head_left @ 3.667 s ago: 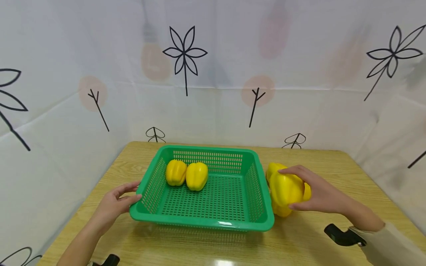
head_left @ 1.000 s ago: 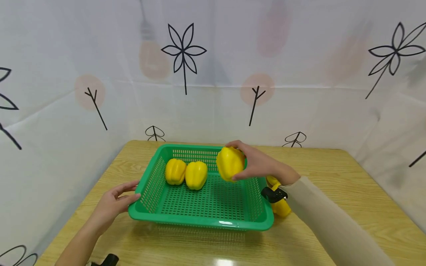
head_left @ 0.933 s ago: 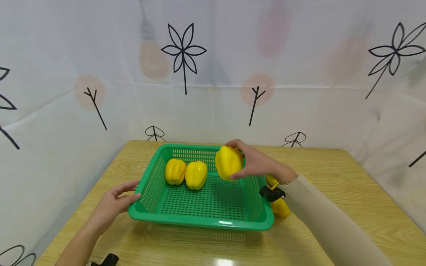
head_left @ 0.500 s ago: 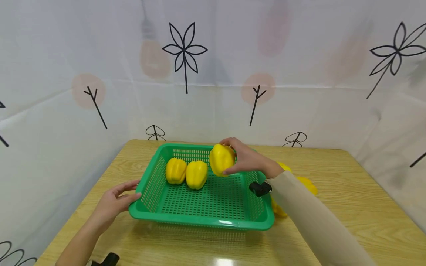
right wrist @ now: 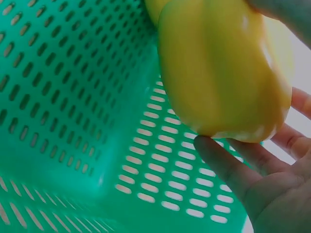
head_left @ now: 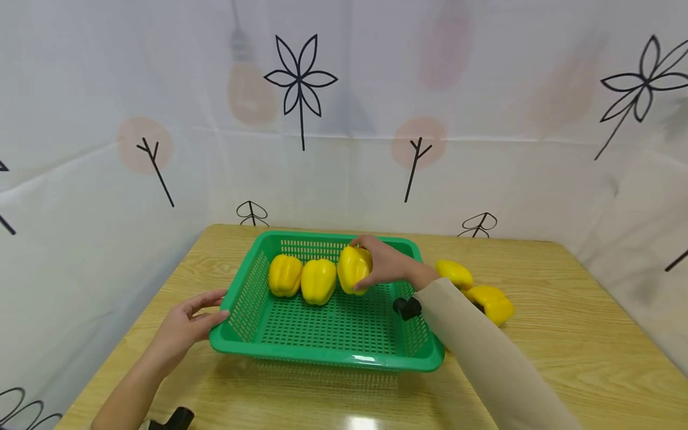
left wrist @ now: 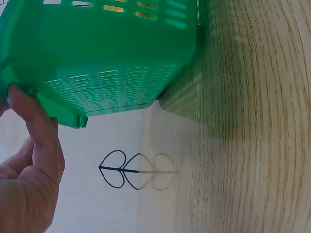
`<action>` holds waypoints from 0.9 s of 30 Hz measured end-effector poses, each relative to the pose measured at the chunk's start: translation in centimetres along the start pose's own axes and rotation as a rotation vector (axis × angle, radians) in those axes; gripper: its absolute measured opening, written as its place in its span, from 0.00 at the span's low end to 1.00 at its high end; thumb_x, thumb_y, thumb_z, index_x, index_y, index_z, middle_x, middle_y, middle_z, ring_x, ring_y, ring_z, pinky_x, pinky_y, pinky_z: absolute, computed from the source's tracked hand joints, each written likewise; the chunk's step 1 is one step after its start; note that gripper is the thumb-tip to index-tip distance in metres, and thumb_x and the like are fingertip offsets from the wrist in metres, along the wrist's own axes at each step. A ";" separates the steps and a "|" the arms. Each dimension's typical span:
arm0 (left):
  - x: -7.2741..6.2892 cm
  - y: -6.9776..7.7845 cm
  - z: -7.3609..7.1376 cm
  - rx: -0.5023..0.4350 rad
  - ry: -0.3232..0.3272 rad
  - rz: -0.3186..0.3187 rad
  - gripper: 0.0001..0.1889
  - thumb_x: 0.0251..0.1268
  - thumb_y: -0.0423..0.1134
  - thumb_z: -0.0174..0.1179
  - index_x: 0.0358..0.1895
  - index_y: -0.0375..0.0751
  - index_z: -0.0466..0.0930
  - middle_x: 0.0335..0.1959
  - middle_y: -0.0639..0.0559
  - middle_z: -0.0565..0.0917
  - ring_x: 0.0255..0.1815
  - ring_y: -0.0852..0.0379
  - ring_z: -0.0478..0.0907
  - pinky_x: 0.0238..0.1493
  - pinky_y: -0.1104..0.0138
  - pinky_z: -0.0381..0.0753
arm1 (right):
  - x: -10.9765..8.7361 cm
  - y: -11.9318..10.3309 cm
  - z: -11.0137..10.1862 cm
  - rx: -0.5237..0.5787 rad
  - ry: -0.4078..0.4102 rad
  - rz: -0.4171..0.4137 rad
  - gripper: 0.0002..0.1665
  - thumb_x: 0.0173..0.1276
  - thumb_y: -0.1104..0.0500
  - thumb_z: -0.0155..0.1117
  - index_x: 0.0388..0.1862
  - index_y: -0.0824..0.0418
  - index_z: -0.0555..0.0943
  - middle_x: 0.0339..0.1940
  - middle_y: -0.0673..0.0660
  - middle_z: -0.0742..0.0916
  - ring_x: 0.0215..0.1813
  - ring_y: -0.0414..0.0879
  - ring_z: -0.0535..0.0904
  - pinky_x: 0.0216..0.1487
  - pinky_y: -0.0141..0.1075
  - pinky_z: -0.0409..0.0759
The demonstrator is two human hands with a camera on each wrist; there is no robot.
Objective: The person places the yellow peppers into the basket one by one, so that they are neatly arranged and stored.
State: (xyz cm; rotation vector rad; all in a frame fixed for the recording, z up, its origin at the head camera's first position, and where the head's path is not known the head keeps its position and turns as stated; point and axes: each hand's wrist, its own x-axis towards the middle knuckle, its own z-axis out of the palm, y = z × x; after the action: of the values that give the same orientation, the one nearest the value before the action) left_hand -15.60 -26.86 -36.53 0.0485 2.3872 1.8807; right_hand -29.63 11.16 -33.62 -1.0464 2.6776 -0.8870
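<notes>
My right hand (head_left: 384, 263) holds a yellow bell pepper (head_left: 353, 270) between thumb and fingers inside the green plastic basket (head_left: 322, 356), near its back wall. In the right wrist view the pepper (right wrist: 218, 73) fills the grasp, fingertips against its lower end. Two more yellow bell peppers, one at the left (head_left: 285, 276) and one beside it (head_left: 318, 282), lie in the basket, just left of the held one. At the basket's left rim, my left hand (head_left: 185, 322) pinches the edge with thumb and fingers; the left wrist view shows its fingers (left wrist: 41, 124) at the rim.
Right of the basket, on the wooden table (head_left: 570, 334), lie a yellow bell pepper (head_left: 454, 274) and another (head_left: 490, 303). My right sleeve (head_left: 484, 352) passes over that side and partly hides what lies there. A patterned white cloth (head_left: 344, 185) hangs behind the table.
My right hand has carried the pepper from the pile at the right, leftward over the basket, then lowered it beside the other two. The left hand has stayed on the rim.
</notes>
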 end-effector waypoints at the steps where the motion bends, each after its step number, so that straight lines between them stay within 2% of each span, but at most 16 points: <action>1: 0.0 0.0 0.0 -0.001 -0.001 0.001 0.32 0.65 0.40 0.59 0.69 0.34 0.59 0.62 0.36 0.61 0.43 0.61 0.79 0.41 0.63 0.80 | 0.0 0.0 0.2 -0.004 -0.002 0.011 0.48 0.48 0.53 0.77 0.64 0.65 0.62 0.58 0.62 0.71 0.53 0.53 0.71 0.49 0.44 0.75; 11: 0.0 0.1 0.2 -0.011 -0.003 0.005 0.32 0.65 0.40 0.59 0.69 0.33 0.59 0.62 0.36 0.61 0.43 0.61 0.80 0.42 0.62 0.80 | 0.5 0.5 1.2 -0.115 -0.067 0.049 0.49 0.48 0.50 0.77 0.65 0.64 0.64 0.61 0.60 0.71 0.58 0.52 0.69 0.58 0.47 0.69; 16: -0.1 0.1 0.2 -0.004 0.000 0.005 0.32 0.65 0.40 0.59 0.69 0.33 0.59 0.62 0.36 0.62 0.42 0.61 0.80 0.41 0.63 0.80 | 0.8 0.3 1.6 -0.115 -0.099 0.086 0.49 0.47 0.52 0.78 0.65 0.62 0.63 0.63 0.60 0.69 0.63 0.53 0.65 0.62 0.48 0.65; 22: -0.1 0.2 0.2 0.000 0.005 0.004 0.32 0.65 0.40 0.59 0.68 0.33 0.59 0.62 0.36 0.62 0.42 0.60 0.80 0.41 0.63 0.80 | 1.0 0.1 1.9 -0.147 -0.125 0.148 0.50 0.45 0.51 0.79 0.64 0.59 0.64 0.63 0.60 0.71 0.62 0.54 0.66 0.62 0.48 0.65; 27: -0.1 0.1 0.1 0.001 0.003 0.003 0.32 0.65 0.40 0.59 0.69 0.33 0.59 0.62 0.36 0.61 0.43 0.61 0.79 0.42 0.63 0.80 | 0.9 -0.1 1.8 -0.141 -0.130 0.159 0.50 0.46 0.50 0.79 0.64 0.60 0.63 0.63 0.62 0.70 0.62 0.55 0.66 0.61 0.49 0.66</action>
State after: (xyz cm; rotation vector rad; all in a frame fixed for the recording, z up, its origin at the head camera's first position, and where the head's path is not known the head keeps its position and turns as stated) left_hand -15.47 -26.73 -36.44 0.0495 2.3913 1.8823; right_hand -29.67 9.68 -34.99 -0.8691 2.6986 -0.5889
